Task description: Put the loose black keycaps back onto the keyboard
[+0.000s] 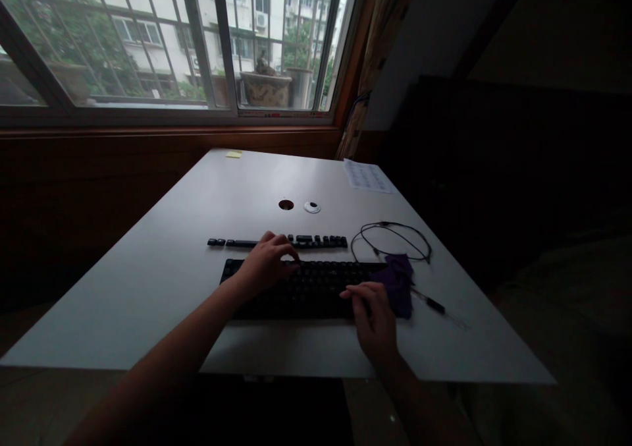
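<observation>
A black keyboard (306, 288) lies on the white table in front of me. My left hand (269, 261) arches over its upper left part, thumb and fingertips drawn together at the top rows. Anything between those fingertips is too small and dark to make out. Above the keyboard's right part is my right hand (374, 311), fingers curled and closed in a pinch; its contents are hidden. Loose black keycaps (323, 241) lie in rows just behind the keyboard, partly covered by my left hand. A purple cloth (399, 288) is bunched beside my right hand, over the keyboard's right end.
A black cable (395, 224) is coiled at the right. A thin tool with a black handle and wire ends (435, 306) lies nearby. Farther back are a round table hole (286, 205), its white cover (312, 207), a printed sheet (368, 176) and yellow notes (234, 154).
</observation>
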`<state>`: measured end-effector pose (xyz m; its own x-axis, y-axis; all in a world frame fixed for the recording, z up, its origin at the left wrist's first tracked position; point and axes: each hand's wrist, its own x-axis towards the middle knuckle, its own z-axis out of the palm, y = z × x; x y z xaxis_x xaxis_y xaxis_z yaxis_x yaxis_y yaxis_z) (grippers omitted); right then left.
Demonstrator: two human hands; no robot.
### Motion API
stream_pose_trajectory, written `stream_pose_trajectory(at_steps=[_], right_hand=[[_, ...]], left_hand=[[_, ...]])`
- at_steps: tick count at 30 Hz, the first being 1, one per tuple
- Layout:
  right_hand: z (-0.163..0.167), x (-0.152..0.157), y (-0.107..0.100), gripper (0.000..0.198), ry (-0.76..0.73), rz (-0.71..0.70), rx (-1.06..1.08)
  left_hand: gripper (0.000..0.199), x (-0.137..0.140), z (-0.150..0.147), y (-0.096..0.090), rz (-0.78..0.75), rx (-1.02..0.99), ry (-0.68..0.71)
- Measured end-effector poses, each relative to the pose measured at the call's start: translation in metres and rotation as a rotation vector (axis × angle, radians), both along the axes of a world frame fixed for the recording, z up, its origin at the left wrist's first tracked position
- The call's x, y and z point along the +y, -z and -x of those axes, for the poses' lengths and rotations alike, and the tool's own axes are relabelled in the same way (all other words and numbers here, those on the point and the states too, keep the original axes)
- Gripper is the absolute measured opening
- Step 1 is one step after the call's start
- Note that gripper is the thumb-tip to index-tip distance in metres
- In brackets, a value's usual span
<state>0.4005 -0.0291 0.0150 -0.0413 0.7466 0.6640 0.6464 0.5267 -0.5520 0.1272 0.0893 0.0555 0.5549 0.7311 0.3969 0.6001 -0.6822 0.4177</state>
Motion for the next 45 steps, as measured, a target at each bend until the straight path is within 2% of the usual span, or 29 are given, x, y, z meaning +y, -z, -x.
stream_pose_trajectory(at_steps=[5,11,27,31,35,39,45], right_hand=[[0.000,0.001,-0.001,0.024,-0.018,-0.001,-0.022],[0.001,0.001,-0.005,0.023,-0.034,-0.012,-0.042],[0.001,0.004,-0.002,0.022,-0.116,0.016,-0.073],[0.002,0.004,-0.003,0.022,-0.136,0.019,-0.073],[0.006,-0.001,-0.007,0.034,-0.226,0.091,-0.106],[0.008,-0.006,-0.009,0.047,-0.321,0.173,-0.130],[0.008,-0.007,-0.008,0.052,-0.370,0.183,-0.158]], left_hand=[[0.018,-0.048,-0.016,0.016,0.103,-0.048,0.025],[0.020,-0.067,-0.032,0.028,0.114,-0.038,-0.023],[0.017,-0.073,-0.036,0.038,-0.007,-0.131,-0.089],[0.020,-0.072,-0.035,0.039,0.003,-0.232,-0.072],[0.018,-0.071,-0.032,0.039,0.017,-0.346,-0.058],[0.015,-0.070,-0.031,0.039,0.042,-0.363,-0.060],[0.014,-0.071,-0.030,0.036,0.060,-0.358,-0.054]])
